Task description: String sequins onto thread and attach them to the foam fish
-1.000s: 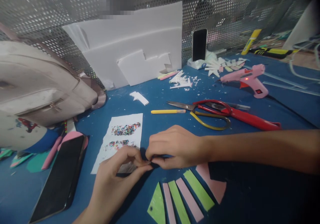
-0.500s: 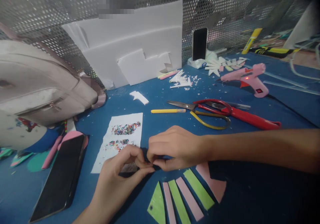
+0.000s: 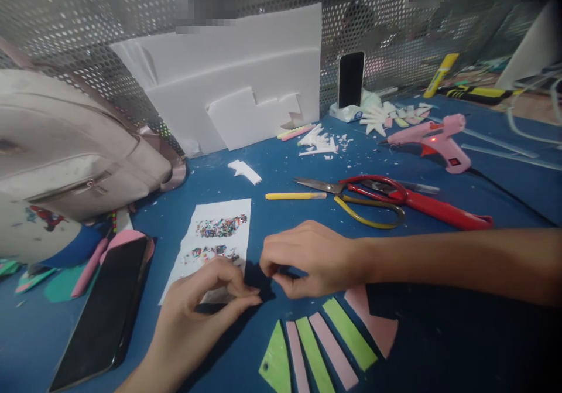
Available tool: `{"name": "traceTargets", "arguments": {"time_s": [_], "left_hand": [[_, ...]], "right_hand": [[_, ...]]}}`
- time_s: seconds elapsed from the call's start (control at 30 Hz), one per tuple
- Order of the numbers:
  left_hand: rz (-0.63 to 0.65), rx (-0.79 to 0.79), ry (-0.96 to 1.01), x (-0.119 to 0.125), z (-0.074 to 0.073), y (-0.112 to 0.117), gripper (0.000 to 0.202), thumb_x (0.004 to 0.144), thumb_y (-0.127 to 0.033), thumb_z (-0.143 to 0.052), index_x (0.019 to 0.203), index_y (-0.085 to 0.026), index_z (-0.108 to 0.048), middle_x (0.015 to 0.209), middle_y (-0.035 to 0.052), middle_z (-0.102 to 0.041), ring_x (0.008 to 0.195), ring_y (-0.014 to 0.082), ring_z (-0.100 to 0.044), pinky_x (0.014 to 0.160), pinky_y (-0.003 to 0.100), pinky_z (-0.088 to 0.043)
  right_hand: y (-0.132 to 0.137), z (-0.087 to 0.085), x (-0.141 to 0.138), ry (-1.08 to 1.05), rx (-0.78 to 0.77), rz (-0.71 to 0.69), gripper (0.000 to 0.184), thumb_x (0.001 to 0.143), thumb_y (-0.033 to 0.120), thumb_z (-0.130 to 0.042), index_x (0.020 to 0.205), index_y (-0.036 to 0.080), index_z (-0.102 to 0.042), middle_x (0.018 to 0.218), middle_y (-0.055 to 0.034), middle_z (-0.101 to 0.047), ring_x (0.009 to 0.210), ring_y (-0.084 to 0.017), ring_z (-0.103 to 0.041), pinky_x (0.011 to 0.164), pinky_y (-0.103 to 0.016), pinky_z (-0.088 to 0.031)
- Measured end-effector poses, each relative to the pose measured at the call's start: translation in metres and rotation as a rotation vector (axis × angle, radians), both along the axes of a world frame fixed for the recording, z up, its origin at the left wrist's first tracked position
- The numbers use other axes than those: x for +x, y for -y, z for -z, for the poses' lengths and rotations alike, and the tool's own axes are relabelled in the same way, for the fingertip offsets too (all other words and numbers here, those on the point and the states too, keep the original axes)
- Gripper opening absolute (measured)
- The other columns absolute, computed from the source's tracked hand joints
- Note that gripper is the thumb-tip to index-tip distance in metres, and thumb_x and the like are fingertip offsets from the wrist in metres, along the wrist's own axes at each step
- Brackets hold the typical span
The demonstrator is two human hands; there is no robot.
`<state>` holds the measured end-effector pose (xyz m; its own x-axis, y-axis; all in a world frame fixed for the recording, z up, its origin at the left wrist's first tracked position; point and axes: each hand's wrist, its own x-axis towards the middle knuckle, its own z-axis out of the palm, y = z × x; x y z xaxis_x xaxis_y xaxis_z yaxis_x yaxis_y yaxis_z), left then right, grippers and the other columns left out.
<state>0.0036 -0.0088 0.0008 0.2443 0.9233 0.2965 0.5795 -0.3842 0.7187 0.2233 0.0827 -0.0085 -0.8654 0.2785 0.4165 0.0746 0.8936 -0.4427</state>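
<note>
My left hand hovers over the lower edge of a white paper sheet, thumb and forefinger pinched together. Whatever the pinch holds, if anything, is too small to name. Just right of it my right hand has curled fingers, with thumb tip and fingertips meeting; what lies between them is hidden. Colourful glitter bits form two patches on the paper. Below my hands lie green strips and pink strips, a green pointed piece with a dark dot, and a forked pink piece.
Scissors overlap a red-handled tool beyond my right arm, near a yellow pen. A pink glue gun with a lit light stands at right. A black phone and a bag occupy the left.
My left hand has drawn slightly left and down, opening a gap between the fingertips of both hands. My right hand has barely moved.
</note>
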Motion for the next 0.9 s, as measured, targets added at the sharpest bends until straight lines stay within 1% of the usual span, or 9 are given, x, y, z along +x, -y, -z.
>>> {"name": "traceTargets", "arguments": {"time_s": [0.13, 0.23, 0.33, 0.53, 0.7, 0.8, 0.9], "left_hand": [[-0.014, 0.021, -0.016, 0.0022, -0.0018, -0.0008, 0.017, 0.077, -0.014, -0.074, 0.075, -0.021, -0.059, 0.068, -0.005, -0.067, 0.065, 0.0105, -0.067, 0.06, 0.017, -0.055], [-0.01, 0.045, -0.037, 0.0037, -0.0029, -0.0014, 0.016, 0.077, -0.014, -0.074, 0.077, -0.021, -0.06, 0.069, -0.0054, -0.067, 0.064, 0.0098, -0.067, 0.061, 0.017, -0.054], [-0.004, 0.06, -0.051, 0.0046, -0.0034, -0.0016, 0.016, 0.078, -0.013, -0.074, 0.078, -0.022, -0.061, 0.069, -0.0065, -0.067, 0.063, 0.0081, -0.067, 0.061, 0.015, -0.053], [-0.006, 0.068, -0.077, 0.0054, -0.0033, -0.0009, 0.017, 0.077, -0.013, -0.074, 0.079, -0.022, -0.061, 0.069, -0.0069, -0.067, 0.062, 0.0074, -0.066, 0.06, 0.014, -0.052], [-0.006, 0.102, -0.108, 0.0057, -0.0013, 0.0012, 0.016, 0.079, -0.011, -0.072, 0.083, -0.022, -0.06, 0.073, -0.006, -0.066, 0.065, 0.0082, -0.065, 0.062, 0.017, -0.052], [-0.02, 0.135, -0.119, 0.0049, 0.0002, 0.0028, 0.016, 0.08, -0.013, -0.071, 0.087, -0.023, -0.061, 0.076, -0.0052, -0.066, 0.068, 0.0093, -0.065, 0.066, 0.02, -0.051], [-0.041, 0.134, -0.1, 0.0037, 0.0007, 0.0039, 0.016, 0.081, -0.015, -0.072, 0.089, -0.023, -0.06, 0.079, -0.0045, -0.066, 0.072, 0.0107, -0.065, 0.068, 0.022, -0.051]], "right_hand": [[-0.0011, 0.0017, 0.0003, -0.012, 0.023, -0.011, 0.013, 0.087, 0.02, -0.052, 0.099, 0.021, -0.057, 0.089, 0.0022, -0.063, 0.073, -0.009, -0.053, 0.059, -0.023, -0.032], [-0.002, 0.0016, 0.0003, -0.042, 0.054, -0.027, 0.01, 0.091, 0.024, -0.053, 0.097, 0.02, -0.06, 0.088, 0.0009, -0.065, 0.072, -0.009, -0.055, 0.057, -0.023, -0.031], [-0.0025, 0.0006, 0.0003, -0.062, 0.075, -0.044, 0.011, 0.093, 0.026, -0.053, 0.093, 0.019, -0.062, 0.087, 0.0014, -0.065, 0.072, -0.009, -0.056, 0.056, -0.022, -0.031], [-0.0024, 0.0019, 0.0012, -0.042, 0.126, -0.046, 0.014, 0.094, 0.025, -0.051, 0.099, 0.022, -0.064, 0.088, 0.0016, -0.064, 0.075, -0.009, -0.056, 0.055, -0.023, -0.028], [-0.002, 0.0031, 0.0004, -0.049, 0.152, -0.023, 0.012, 0.093, 0.023, -0.05, 0.093, 0.022, -0.063, 0.084, 0.0027, -0.062, 0.072, -0.008, -0.053, 0.055, -0.024, -0.026], [-0.0013, 0.003, -0.0007, -0.082, 0.136, -0.018, 0.011, 0.09, 0.02, -0.05, 0.088, 0.021, -0.06, 0.082, 0.0031, -0.062, 0.07, -0.008, -0.052, 0.055, -0.024, -0.028], [-0.0002, 0.0029, -0.0007, -0.105, 0.082, -0.007, 0.009, 0.088, 0.018, -0.049, 0.085, 0.02, -0.057, 0.08, 0.0031, -0.061, 0.068, -0.008, -0.051, 0.057, -0.023, -0.03]]}}
